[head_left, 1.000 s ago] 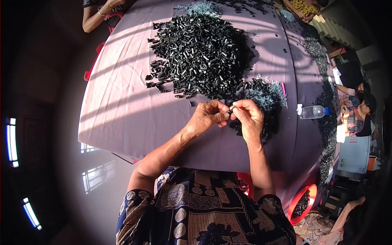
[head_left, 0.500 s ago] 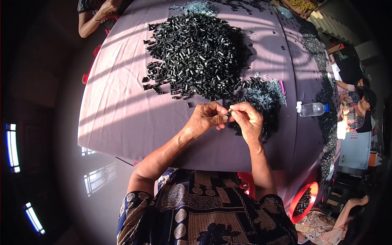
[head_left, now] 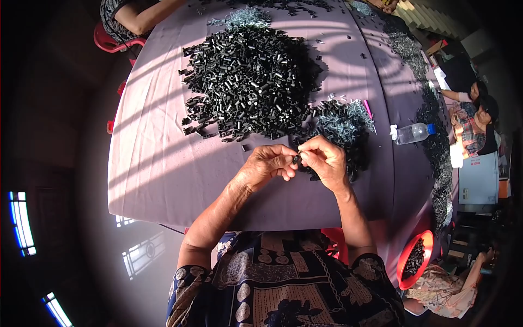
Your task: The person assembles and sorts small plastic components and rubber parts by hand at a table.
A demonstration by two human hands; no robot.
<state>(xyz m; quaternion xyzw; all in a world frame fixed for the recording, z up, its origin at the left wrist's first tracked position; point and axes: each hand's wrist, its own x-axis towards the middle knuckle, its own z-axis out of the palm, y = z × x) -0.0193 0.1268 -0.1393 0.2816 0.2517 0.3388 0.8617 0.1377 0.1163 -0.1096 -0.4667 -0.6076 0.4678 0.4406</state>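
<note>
A bottle [head_left: 412,134] (blue-capped) rests on the tablecloth [head_left: 158,169].

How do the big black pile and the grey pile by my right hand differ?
The black pile is bigger than the grey pile. The black pile holds short, tube-like pieces; the grey pile, thin slivers. The black pile lies further left than the grey pile. Both are loose heaps of small pieces.

A small black piece [head_left: 296,159], perhaps tubular, is pinched, partly hidden.
</note>
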